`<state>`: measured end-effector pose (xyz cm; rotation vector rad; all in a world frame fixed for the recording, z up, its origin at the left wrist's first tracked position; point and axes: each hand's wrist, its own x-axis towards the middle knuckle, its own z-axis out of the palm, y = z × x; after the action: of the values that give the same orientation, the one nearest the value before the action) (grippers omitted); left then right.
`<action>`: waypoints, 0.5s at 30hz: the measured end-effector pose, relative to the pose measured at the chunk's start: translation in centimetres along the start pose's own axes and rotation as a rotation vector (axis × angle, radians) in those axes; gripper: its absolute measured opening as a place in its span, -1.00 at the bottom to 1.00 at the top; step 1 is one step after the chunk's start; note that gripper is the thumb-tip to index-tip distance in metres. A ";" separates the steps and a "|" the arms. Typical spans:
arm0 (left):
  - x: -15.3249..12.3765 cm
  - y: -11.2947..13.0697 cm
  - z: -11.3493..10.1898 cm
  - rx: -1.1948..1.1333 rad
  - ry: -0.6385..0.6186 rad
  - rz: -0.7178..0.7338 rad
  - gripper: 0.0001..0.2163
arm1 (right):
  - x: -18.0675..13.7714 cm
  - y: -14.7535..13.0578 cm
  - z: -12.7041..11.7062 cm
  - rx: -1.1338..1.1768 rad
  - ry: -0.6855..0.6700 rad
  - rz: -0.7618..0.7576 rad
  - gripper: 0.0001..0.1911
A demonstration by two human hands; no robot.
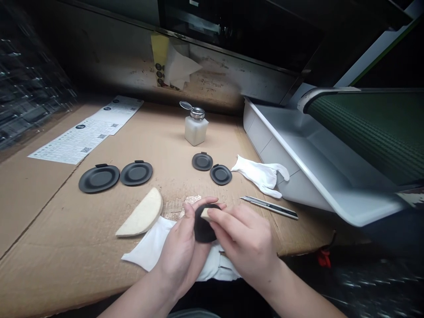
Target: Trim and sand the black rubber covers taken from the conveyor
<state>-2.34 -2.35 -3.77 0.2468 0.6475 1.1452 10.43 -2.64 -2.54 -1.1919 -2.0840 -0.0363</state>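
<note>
Disc point(202, 232) held above the near bench point(66, 247) edge.
Left hand point(182, 254) fingers curl round it; right hand point(247, 245) fingers pinch a pale pad point(205, 214) against its top.

Cardboard-covered bench point(49, 229), scuffed back wall point(232, 84), dim light.

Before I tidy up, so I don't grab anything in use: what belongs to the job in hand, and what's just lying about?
In use: black disc in left hand; pale pad in right hand; white cloth; probably four spare discs.
Lying about: bottle, glove, knife, label sheets, half-round block.
</note>
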 end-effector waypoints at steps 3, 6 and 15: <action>-0.1 -0.1 -0.1 -0.001 0.005 0.000 -0.66 | 0.8 -1.1 1.9 -0.112 0.074 -0.007 -0.81; -0.3 -0.2 0.0 -0.033 0.006 -0.021 -0.67 | 2.6 -1.8 2.4 -0.077 0.090 0.054 -0.87; -0.3 0.7 0.3 -0.016 -0.003 -0.046 -0.59 | 0.2 3.5 -2.2 -0.133 0.284 0.202 -0.75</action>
<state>-2.76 -2.30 -3.06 0.2195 0.6383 1.1055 14.25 -1.33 -1.91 -1.3854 -1.7300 -0.2394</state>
